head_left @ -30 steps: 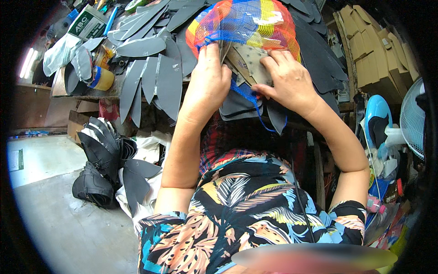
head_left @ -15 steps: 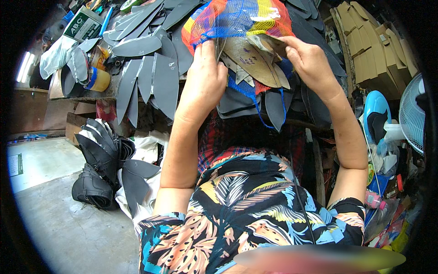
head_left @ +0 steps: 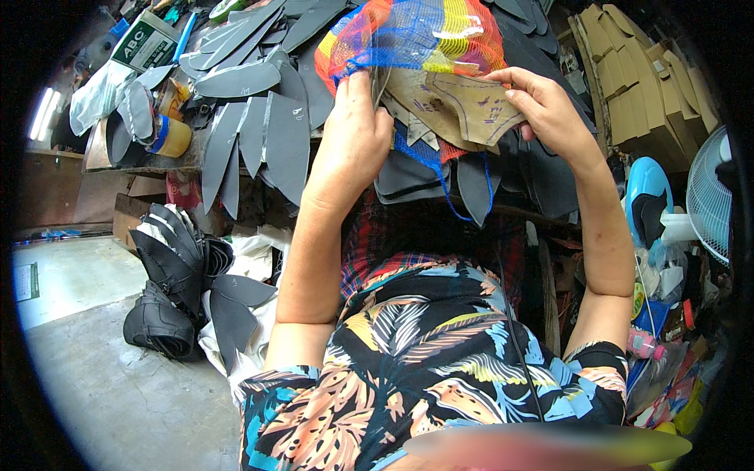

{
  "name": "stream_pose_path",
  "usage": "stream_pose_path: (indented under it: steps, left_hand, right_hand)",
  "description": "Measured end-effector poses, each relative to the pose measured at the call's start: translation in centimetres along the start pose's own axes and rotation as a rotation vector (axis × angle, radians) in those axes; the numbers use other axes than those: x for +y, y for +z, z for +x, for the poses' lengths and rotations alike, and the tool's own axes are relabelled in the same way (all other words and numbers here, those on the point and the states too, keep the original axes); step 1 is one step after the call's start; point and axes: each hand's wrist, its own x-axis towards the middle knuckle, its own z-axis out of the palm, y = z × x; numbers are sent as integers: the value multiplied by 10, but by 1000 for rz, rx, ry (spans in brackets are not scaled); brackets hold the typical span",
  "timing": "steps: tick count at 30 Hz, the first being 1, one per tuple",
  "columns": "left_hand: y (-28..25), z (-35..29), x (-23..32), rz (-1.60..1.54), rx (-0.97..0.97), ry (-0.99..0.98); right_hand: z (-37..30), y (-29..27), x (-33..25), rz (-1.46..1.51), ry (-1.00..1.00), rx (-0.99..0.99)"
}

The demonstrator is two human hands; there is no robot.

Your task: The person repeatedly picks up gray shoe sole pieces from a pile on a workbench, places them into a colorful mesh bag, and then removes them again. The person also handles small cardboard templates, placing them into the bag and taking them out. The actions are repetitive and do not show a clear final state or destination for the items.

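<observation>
A mesh bag (head_left: 416,39) of orange, blue and yellow netting lies on the dark cut pieces at the top middle, its mouth towards me. At the left of that mouth my left hand (head_left: 355,122) grips the blue netting edge, with its fingertips partly hidden. My right hand (head_left: 554,118) pinches a curved tan cardboard pattern (head_left: 470,106) by its right end, thumb below and fingers above. Pen lines and marks show on the pattern. More cardboard pieces (head_left: 408,96) stick out of the bag behind it, and a blue drawstring (head_left: 444,188) hangs below.
Grey leaf-shaped pieces (head_left: 284,145) cover the bench and overhang its front edge. A yellowish jar (head_left: 174,137) stands at left. Black rolled pieces (head_left: 163,320) lie on the floor. At right are a fan (head_left: 711,196) and folded brown cardboard (head_left: 640,82).
My right hand has moved slightly right, drawing the curved pattern out of the bag's mouth so its marked face shows. My left hand stays at the netting edge.
</observation>
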Motion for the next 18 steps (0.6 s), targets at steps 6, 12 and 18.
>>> stream_pose_path:
  steps: [6,12,18]
  left_hand:
    - [1,0,8,37,-57,-107]
    - [3,-8,21,127,-73,90]
    - [4,-5,10,42,-33,-84]
  right_hand:
    - [11,34,2,334,3,-83]
    - [26,80,-23,615,-192,-134]
    - [35,42,-14,-114,-437,75]
